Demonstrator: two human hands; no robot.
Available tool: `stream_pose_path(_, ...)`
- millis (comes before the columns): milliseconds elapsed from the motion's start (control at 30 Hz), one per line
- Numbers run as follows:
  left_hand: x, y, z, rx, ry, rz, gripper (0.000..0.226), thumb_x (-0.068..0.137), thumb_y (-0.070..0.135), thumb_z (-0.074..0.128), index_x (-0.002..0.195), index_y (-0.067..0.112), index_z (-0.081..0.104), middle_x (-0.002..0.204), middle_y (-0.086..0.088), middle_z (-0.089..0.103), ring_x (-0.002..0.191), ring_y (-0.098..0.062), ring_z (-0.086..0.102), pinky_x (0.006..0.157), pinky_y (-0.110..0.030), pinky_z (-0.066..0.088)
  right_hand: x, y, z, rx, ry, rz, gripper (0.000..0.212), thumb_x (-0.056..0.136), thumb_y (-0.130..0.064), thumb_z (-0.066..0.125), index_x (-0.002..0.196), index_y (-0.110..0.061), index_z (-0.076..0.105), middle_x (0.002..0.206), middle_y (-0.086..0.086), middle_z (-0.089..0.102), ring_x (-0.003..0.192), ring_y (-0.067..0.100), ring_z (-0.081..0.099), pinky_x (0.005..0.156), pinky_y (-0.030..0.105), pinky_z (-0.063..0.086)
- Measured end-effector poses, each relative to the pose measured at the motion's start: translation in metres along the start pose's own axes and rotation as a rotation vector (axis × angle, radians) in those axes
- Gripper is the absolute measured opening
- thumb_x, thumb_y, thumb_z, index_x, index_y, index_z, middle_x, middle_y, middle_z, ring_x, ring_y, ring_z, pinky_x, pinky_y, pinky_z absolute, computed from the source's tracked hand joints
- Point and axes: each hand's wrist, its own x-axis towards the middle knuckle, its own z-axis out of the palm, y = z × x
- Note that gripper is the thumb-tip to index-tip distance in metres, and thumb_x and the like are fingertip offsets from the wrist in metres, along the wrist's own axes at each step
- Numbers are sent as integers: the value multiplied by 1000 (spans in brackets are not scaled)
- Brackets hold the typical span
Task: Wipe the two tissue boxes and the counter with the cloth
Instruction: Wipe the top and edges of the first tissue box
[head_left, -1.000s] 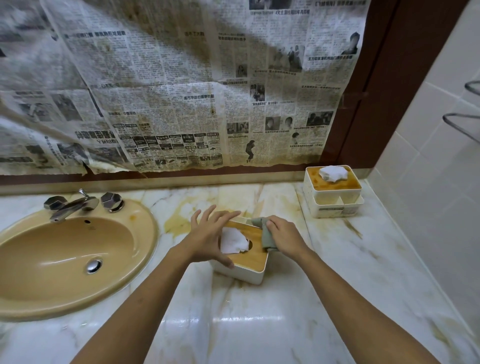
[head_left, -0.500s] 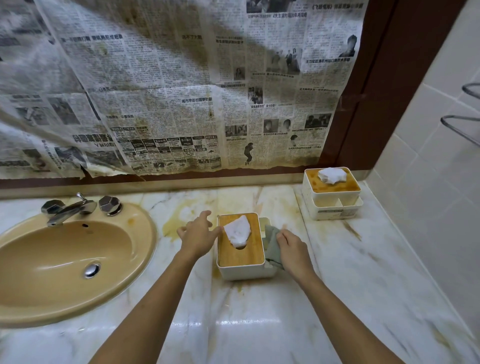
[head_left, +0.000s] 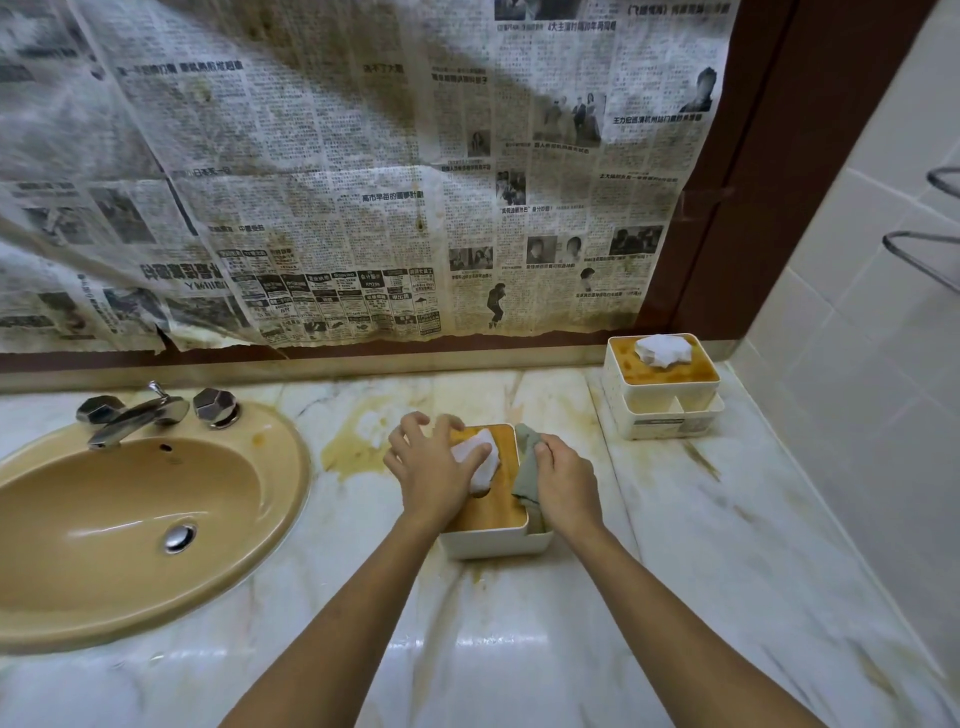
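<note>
wiping the near tissue box (head_left: 493, 525) at mid-table (head_left: 701, 545)
left hand (head_left: 434, 475) spread flat on its lid, right hand (head_left: 563, 480) clamped on the cloth (head_left: 525, 467) at the right edge (other box (head_left: 662, 387) waits by the wall); best to press steadily so the box doesn't skid

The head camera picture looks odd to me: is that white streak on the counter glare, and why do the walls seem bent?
Head view: yes, the bright band on the marble counter between the forearms is glare from a light; a smaller highlight sits in the sink. A broad shadow crosses the top of the newspaper. Straight edges bow outward, wide-angle distortion. The hands and the near tissue box look sharp.
</note>
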Motion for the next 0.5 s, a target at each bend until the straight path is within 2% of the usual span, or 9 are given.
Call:
stream_pose_path(67,0,-4,1,74,-63,90,45,81,67,63,116,40,62,133,0,33,129,-26,24,103,-43,19,-1,5,-3,8,-1,11,32,107,-34,35,121,-23,62,104,1,66,95,22,60,80,44,57)
stream_pose_path(133,0,-6,0,106,-130,108,46,80,68,63,116,40,66,134,1,34,129,-24,22,103,-42,17,-2,7,-4,14,-10,13,33,107,-34,36,124,-23,62,106,2,66,96,22,59,80,42,56)
stream_pose_path(233,3,-5,-1,133,-167,94,36,80,63,66,102,36,72,126,6,40,124,-22,25,97,-39,15,-4,8,-4,18,-32,6,33,107,-34,36,126,-22,61,109,2,66,98,21,59,81,41,56)
stream_pose_path(367,6,-5,-9,134,-161,74,26,88,53,56,82,29,66,99,7,60,105,-21,48,89,-40,24,-4,9,-3,3,-38,-10,33,106,-34,37,123,-22,63,109,1,68,96,20,60,80,39,54)
stream_pose_path(433,6,-6,-15,101,-166,47,30,90,50,53,74,25,59,78,6,63,90,-20,56,84,-38,24,-3,9,-4,-8,-37,-16,34,106,-34,36,124,-23,63,109,0,68,95,19,60,79,37,53)
stream_pose_path(500,7,-9,-21,87,-174,17,29,89,47,56,74,22,58,71,5,63,82,-20,60,81,-36,27,-2,8,-5,-25,-37,-30,34,106,-35,35,124,-24,62,108,1,68,95,19,60,79,38,54)
